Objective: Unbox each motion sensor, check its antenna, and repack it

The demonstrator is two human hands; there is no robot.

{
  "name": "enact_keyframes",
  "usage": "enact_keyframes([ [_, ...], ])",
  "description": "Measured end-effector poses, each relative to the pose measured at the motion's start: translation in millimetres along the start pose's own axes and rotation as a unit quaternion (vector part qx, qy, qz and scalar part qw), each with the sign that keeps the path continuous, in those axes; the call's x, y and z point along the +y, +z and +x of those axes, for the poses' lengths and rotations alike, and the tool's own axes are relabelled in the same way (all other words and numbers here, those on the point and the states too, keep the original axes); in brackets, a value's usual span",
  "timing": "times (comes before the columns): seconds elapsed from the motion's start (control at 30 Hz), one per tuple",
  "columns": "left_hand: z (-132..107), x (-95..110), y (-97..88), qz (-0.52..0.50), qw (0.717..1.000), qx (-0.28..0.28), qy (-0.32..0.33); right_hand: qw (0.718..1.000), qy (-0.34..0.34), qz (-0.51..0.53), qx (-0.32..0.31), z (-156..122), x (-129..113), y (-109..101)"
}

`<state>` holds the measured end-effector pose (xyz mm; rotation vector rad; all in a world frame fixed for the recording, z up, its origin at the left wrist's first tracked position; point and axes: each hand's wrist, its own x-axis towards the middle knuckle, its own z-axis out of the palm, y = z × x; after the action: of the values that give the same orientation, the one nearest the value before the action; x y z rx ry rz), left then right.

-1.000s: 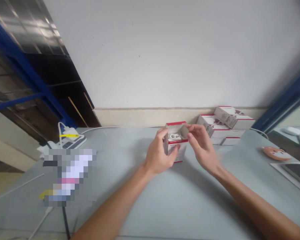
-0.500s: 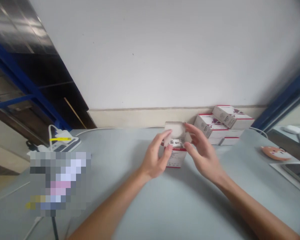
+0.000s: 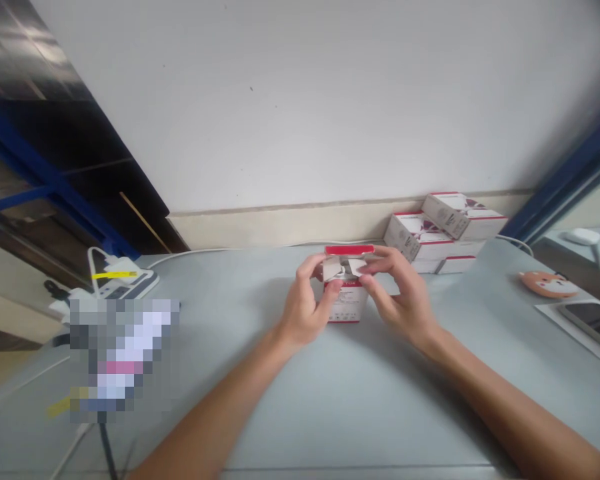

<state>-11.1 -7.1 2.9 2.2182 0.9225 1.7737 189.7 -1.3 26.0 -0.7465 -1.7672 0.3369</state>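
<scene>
Cardboard box (image 3: 345,303) with red edges standing up between the two hands, its bottom near the table (image 3: 370,400), touching or not being hard to tell. Left hand (image 3: 305,303) curling around the left side of the box, mostly closed, with the thumb pressing on the front and the fingers wrapping up toward the top. Right hand (image 3: 397,290) coming in from the other side, also mostly closed, with its fingertips (image 3: 367,265) pinching the top of the box. Both hands holding on and not letting go.

Top flaps (image 3: 343,267) now bending inward and nearly meeting, right under the fingers of both hands. A moment ago, an open top and white stuff inside showing; now hardly any of the inside showing, just the bent flaps and a long red-edged back flap (image 3: 349,250) standing just past the fingertips. So the top of the box going from open toward closed, with the back flap not folded down yet.

Past the right hand, more white boxes with red edges (image 3: 430,243) sitting in a pile by the wall (image 3: 300,120). Farther out from the right hand, an orange fox-face pad (image 3: 549,283) and a phone (image 3: 595,320) lying on the table. Out from the left hand, a power strip (image 3: 125,283) with a white cord (image 3: 240,248) running along the back of the table, and a blurry patch (image 3: 120,353) hiding the things there.
</scene>
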Motion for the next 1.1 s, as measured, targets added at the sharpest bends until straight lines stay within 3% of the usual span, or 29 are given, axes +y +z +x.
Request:
enact_keyframes([
  [0.17, 0.3, 1.6, 2.3, -0.026, 1.0, -0.009, -0.01, 0.998, 0.008, 0.042, 0.053, -6.2, 3.2, 9.0],
  [0.37, 4.0, 5.2, -6.7, 0.007, 0.999, -0.045, -0.022, 0.998, -0.033, -0.041, -0.018, 1.2, -7.4, 2.5],
  [0.53, 10.2, 9.4, -9.3, -0.005, 0.998, -0.055, -0.007, 1.0, -0.021, -0.004, -0.021, 5.4, -18.9, -3.4],
  [0.7, 14.1, 7.2, -12.3, 0.015, 0.999, -0.049, 0.007, 0.997, -0.057, 0.004, -0.055, 5.0, -10.2, -6.7],
  [0.87, 15.1, 5.9, -14.2, 0.044, 0.995, -0.084, 0.039, 0.994, -0.101, -0.036, -0.026, 4.4, -0.2, -2.3],
  [0.93, 13.5, 5.8, -12.0, 0.069, 0.994, -0.076, 0.045, 0.993, -0.089, -0.082, 0.01, 4.6, -11.4, -0.4],
  [1.03, 10.5, 0.7, -11.1, 0.176, 0.982, -0.019, 0.061, 0.99, -0.032, -0.104, 0.089, -3.1, -55.0, 1.7],
  [1.07, 10.3, -2.9, -12.8, 0.231, 0.971, 0.015, 0.064, 0.996, -0.013, -0.054, 0.072, -9.7, -74.9, 2.9],
  [1.1, 11.0, -7.2, -15.7, 0.293, 0.953, 0.059, 0.052, 0.999, -0.041, 0.014, 0.015, -18.5, -95.6, 4.8],
])
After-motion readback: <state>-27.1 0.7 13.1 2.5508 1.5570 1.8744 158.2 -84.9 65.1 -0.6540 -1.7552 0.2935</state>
